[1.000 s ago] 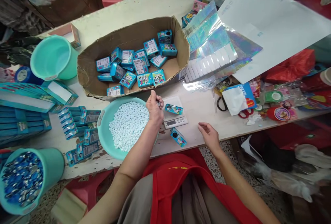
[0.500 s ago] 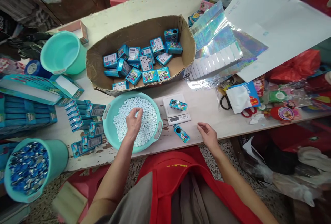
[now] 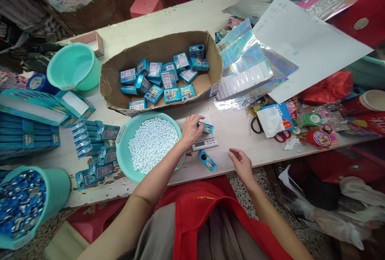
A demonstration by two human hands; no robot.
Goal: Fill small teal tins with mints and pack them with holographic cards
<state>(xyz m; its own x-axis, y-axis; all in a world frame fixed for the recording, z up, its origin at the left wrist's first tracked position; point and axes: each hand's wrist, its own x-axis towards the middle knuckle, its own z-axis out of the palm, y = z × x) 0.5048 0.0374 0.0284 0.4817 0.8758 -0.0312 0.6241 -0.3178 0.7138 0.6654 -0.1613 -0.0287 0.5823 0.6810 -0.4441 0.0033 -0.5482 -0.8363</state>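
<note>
My left hand point(image 3: 192, 130) is over the left end of a small blue candy box point(image 3: 207, 128) lying on a white digital scale point(image 3: 205, 144). Its fingers are bent together at the box's dark opening; whatever they pinch is hidden. A second blue candy box point(image 3: 207, 160), with a round dark hole, lies just in front of the scale. My right hand point(image 3: 242, 166) rests at the table's front edge, fingers loosely apart and holding nothing. Left of the scale, a turquoise basin point(image 3: 123, 160) contains many small white candies point(image 3: 152, 144), partly covered by my left forearm.
Behind the basin stands a cardboard box point(image 3: 112, 77) with several blue packs. Small blue boxes point(image 3: 104, 156) lie to the left, near a bucket point(image 3: 57, 188) of shiny blue pieces. Holographic sheets point(image 3: 243, 59), scissors point(image 3: 256, 125) and a white paper point(image 3: 303, 47) lie on the right.
My left hand has moved right, from above the candies in the basin to the box on the scale. My right hand has hardly moved. The whole view has shifted slightly.
</note>
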